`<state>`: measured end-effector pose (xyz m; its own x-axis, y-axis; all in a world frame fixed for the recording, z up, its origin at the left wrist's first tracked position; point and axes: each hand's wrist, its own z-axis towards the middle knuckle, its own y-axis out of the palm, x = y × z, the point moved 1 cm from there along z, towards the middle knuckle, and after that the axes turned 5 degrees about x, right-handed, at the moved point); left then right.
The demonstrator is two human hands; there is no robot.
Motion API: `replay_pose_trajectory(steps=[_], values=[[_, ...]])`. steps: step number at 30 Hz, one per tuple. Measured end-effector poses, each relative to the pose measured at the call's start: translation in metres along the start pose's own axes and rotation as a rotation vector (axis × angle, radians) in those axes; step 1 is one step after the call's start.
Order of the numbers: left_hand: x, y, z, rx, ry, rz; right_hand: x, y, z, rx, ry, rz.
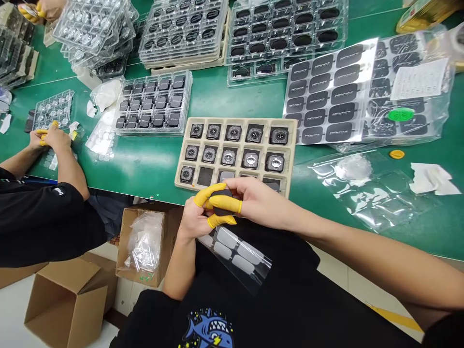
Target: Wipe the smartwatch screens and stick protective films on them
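Observation:
Close in front of my body, both hands meet over a dark rounded watch case (222, 207). My left hand (195, 215) is closed round it, with yellow finger cots on thumb and fingers. From under that hand hangs a clear film strip (235, 250) bearing pale rounded-rectangle stickers. My right hand (253, 200) pinches the case from the other side, a yellow cot on one finger; its fingertips partly hide the case. Just beyond lies a cream tray (293, 157) of watch cases in compartments, several with a round sensor back facing up. One front compartment (205, 176) shows only a dark bottom.
Sheets of dark printed stickers (329, 94) lie behind the tray at right, beside crumpled clear film (377, 193). Stacked clear trays (183, 34) line the back. At left, a co-worker's hands (50, 137) work by another tray. Cardboard boxes (68, 299) stand below the table edge.

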<state>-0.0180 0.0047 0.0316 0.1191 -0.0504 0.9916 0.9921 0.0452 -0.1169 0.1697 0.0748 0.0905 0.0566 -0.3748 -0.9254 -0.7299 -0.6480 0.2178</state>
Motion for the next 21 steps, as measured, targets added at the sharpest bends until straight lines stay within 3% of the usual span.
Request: replay_pose_trajectory(steps=[7,11,15,21], values=[[-0.011,0.007,-0.009,-0.017,-0.143,-0.186,0.005,-0.001,0.002,0.126,-0.046,-0.114],[-0.015,0.009,-0.009,0.042,-0.114,-0.248,0.003,-0.001,-0.002,0.166,-0.025,-0.02],[0.0,0.016,-0.011,0.091,-0.114,-0.247,0.0,0.002,-0.005,0.165,-0.053,0.042],[0.029,0.022,-0.011,0.19,-0.253,-0.313,0.009,-0.002,-0.001,0.151,0.004,0.01]])
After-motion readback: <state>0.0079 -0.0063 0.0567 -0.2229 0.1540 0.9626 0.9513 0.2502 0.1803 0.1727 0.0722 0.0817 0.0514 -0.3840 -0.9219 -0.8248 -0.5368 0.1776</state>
